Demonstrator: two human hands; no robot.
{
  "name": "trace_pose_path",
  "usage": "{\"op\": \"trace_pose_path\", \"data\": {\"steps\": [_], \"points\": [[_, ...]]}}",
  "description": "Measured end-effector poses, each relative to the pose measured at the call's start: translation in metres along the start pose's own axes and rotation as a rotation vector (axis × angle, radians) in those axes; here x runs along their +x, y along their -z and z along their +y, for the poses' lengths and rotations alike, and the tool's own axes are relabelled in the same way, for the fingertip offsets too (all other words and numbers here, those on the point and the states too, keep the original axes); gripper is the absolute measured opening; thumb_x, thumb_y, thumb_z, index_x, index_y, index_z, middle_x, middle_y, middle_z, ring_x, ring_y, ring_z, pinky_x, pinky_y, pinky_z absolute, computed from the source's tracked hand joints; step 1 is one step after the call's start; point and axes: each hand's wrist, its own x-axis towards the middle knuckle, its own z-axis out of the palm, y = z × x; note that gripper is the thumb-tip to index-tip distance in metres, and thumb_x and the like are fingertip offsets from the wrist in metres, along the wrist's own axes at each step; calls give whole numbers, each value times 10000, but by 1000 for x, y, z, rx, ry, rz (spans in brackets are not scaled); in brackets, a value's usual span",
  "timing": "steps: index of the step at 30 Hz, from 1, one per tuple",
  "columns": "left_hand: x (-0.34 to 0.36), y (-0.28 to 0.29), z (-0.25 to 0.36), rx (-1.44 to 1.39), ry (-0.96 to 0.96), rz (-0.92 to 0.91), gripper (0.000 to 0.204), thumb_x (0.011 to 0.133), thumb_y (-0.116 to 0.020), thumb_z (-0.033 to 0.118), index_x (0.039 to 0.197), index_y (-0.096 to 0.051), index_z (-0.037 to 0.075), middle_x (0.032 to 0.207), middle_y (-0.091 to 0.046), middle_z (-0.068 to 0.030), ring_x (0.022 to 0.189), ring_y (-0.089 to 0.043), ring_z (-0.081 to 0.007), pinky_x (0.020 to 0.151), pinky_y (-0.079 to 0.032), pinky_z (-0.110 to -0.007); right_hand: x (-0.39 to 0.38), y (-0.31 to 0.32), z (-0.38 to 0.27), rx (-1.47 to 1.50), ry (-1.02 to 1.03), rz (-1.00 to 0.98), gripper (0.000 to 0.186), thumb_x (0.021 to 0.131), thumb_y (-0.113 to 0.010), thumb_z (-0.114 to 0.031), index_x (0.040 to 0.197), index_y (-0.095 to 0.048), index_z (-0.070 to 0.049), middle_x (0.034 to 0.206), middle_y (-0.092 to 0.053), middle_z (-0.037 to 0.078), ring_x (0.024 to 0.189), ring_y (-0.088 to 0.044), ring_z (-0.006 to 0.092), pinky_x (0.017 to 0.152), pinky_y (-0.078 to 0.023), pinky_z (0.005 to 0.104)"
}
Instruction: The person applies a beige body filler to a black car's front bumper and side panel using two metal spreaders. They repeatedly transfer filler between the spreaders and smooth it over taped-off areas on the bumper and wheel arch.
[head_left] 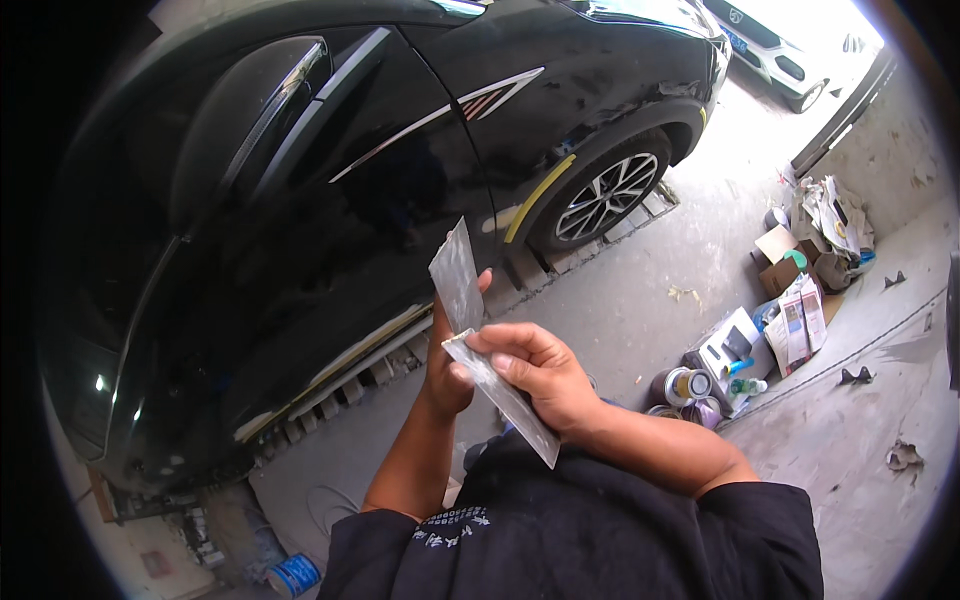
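Note:
My left hand (447, 378) is closed on a flat grey putty spreader (457, 272) that stands up from the fingers; part of the hand is hidden behind it. With the thumb on top and fingers curled, my right hand (545, 380) grips a second grey putty spreader (512, 408), slanting down to the right. The two blades come close together in front of my chest; whether they touch I cannot tell. Beyond them is a black car (400, 200), with yellow tape (540, 198) along its front wheel arch and a pale patch beside the tape.
Cans (690, 385), a green-tinted bottle (748, 386) and papers (800, 320) sit on the floor at the right along a wall. A blue-and-white bucket (293, 575) stands at lower left. A white car (770, 50) is parked at the far right.

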Motion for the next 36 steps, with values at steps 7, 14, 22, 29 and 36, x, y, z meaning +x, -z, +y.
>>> {"op": "trace_pose_path", "data": {"steps": [7, 14, 22, 29, 36], "points": [[-10, -6, 1, -20, 142, 55, 1050, 752, -562, 750, 1430, -259, 9, 1346, -448, -142, 1215, -476, -221, 988, -397, -340, 23, 3, -16, -324, 277, -17, 231, 922, -530, 32, 1146, -579, 8, 1147, -639, 124, 1049, -614, 187, 953, -481, 319], [2, -8, 6, 172, -51, -49, 1139, 748, -547, 765, 1491, -156, -5, 1541, -219, -164, 1340, -351, -225, 1051, -333, -363, 7, 6, 1, -88, 124, -18, 230, 922, -541, 17, 1150, -566, 14, 1163, -634, 135, 1050, -620, 207, 961, -483, 345], [-12, -2, 20, 39, -37, -108, 611, 949, -574, 278, 1436, -335, -5, 1496, -329, -169, 1364, -335, -227, 1123, -237, -349, 23, 23, -14, -511, 472, -50, 189, 896, -564, 51, 1059, -653, 14, 1080, -668, 117, 1006, -630, 178, 889, -494, 289], [-25, 32, 46, 319, 429, -370, 465, 964, -559, 200, 1381, -453, 26, 1288, -569, -121, 1174, -531, -175, 960, -429, -295, 43, 51, -52, -971, 908, -232, 249, 803, -587, 123, 1019, -655, 21, 1033, -682, 165, 985, -670, 291, 850, -534, 331], [-27, 30, 48, -330, 524, -90, 514, 1017, -420, 281, 1465, -311, 52, 1355, -498, -136, 1206, -523, -199, 921, -483, -321, 28, 60, -51, -1131, 685, -342, 171, 817, -592, 104, 955, -645, 19, 998, -686, 173, 973, -674, 296, 834, -539, 356]]}}
